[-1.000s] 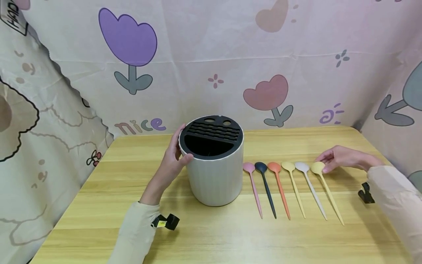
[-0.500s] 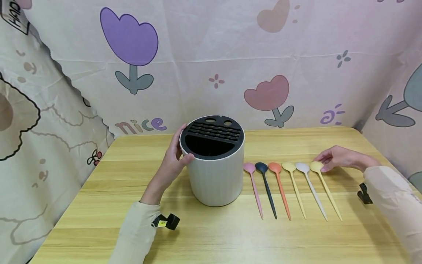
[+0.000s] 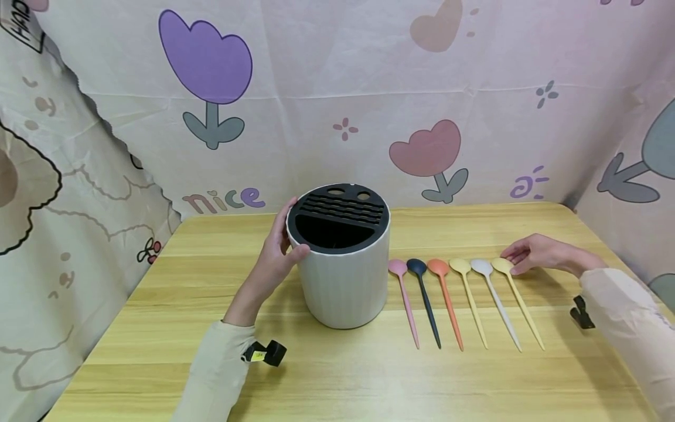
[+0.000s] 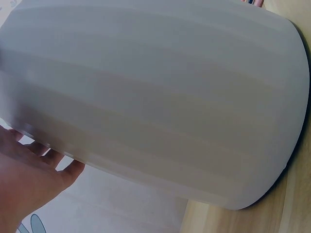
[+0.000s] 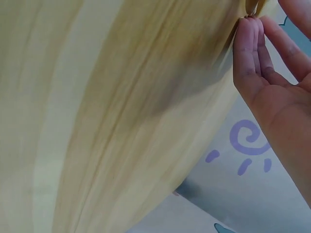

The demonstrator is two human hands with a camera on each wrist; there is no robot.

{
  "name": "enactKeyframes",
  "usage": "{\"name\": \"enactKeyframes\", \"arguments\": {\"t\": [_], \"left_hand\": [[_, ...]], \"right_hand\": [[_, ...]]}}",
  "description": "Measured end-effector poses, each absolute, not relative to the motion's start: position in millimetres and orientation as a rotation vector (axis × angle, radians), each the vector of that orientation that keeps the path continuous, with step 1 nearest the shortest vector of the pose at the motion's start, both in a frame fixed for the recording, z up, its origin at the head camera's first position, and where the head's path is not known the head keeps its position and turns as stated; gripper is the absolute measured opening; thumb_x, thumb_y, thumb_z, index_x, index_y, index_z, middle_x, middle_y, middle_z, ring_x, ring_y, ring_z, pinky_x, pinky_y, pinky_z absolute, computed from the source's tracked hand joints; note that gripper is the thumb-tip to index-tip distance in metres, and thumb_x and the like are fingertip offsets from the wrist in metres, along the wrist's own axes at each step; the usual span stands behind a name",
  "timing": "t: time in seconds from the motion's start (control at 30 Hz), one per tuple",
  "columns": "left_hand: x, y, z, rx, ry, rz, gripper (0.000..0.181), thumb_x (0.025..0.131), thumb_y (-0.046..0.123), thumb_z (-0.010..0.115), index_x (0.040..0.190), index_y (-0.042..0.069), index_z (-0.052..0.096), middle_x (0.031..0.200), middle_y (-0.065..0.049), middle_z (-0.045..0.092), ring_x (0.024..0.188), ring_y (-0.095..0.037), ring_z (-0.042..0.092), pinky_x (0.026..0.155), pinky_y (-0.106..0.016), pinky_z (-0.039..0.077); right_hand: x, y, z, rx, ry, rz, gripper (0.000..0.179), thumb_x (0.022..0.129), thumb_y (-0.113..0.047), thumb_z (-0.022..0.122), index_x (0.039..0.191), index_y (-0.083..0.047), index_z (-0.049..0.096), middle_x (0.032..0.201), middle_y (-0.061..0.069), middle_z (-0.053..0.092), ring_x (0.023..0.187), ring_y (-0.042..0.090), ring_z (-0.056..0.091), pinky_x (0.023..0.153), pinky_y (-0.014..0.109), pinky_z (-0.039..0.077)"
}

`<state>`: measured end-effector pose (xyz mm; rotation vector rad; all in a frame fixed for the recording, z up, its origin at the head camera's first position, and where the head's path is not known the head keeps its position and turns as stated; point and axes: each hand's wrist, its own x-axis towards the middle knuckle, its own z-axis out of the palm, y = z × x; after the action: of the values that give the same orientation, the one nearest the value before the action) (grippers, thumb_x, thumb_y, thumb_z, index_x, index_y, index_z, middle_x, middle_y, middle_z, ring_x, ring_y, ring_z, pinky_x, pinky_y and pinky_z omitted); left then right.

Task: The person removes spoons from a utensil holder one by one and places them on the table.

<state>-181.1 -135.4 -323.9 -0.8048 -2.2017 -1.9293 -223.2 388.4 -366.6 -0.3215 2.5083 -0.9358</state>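
Observation:
A white ribbed utensil holder (image 3: 345,287) with a black slotted top stands upright. My left hand (image 3: 271,261) grips its left side, thumb on the rim and fingers behind; in the left wrist view its fingertips (image 4: 73,167) lie along the wall. My right hand (image 3: 543,253) pinches the head of the rightmost yellow spoon (image 3: 501,265), whose handle points toward me. Left of it lie a white spoon (image 3: 481,266), another yellow spoon (image 3: 460,266), an orange spoon (image 3: 438,266), a dark blue spoon (image 3: 416,267) and a pink spoon (image 3: 398,267), side by side.
The wooden table (image 3: 158,328) carries everything. Behind it hangs a printed cloth (image 3: 316,70), with more cloth at both sides. The pink spoon's head sits close against the holder's right side.
My right hand has drawn the rightmost yellow spoon slightly left, closer to the white spoon, and its handle end has shifted left and away from me. The left hand and holder stay put.

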Motion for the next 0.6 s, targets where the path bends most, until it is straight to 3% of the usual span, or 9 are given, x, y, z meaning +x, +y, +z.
{"name": "enactKeyframes", "arguments": {"t": [0.2,0.43,0.6], "left_hand": [[-183.5,-132.0,-325.4,-0.817,-2.199,-1.943,0.118,0.071,0.076,0.065,0.155,0.01,0.015,0.155,-0.012,0.022,0.137,-0.028,0.027,0.112,-0.054,0.017],[-186.9,-131.7,-326.8,-0.827,-2.189,-1.939,0.119,0.071,0.075,0.065,0.154,0.007,0.014,0.155,-0.012,0.023,0.137,-0.028,0.028,0.112,-0.053,0.017],[-186.5,-138.4,-328.3,-0.799,-2.24,-1.908,0.117,0.072,0.076,0.063,0.156,0.011,0.011,0.158,-0.01,0.018,0.14,-0.028,0.023,0.112,-0.054,0.016]], "right_hand": [[-217.4,398.6,-367.6,-0.293,2.494,-0.982,0.06,0.08,-0.004,0.077,0.125,0.022,0.047,0.12,0.031,0.057,0.096,0.015,0.06,0.081,0.021,0.05],[-209.9,396.3,-361.9,-0.298,2.616,-0.96,0.051,0.091,-0.013,0.066,0.13,0.016,0.048,0.125,0.03,0.055,0.108,0.03,0.058,0.082,0.02,0.047],[-202.1,375.4,-352.9,-0.255,2.765,-1.0,0.045,0.097,-0.017,0.059,0.13,0.012,0.051,0.12,0.027,0.059,0.098,0.012,0.057,0.078,0.02,0.047]]}}
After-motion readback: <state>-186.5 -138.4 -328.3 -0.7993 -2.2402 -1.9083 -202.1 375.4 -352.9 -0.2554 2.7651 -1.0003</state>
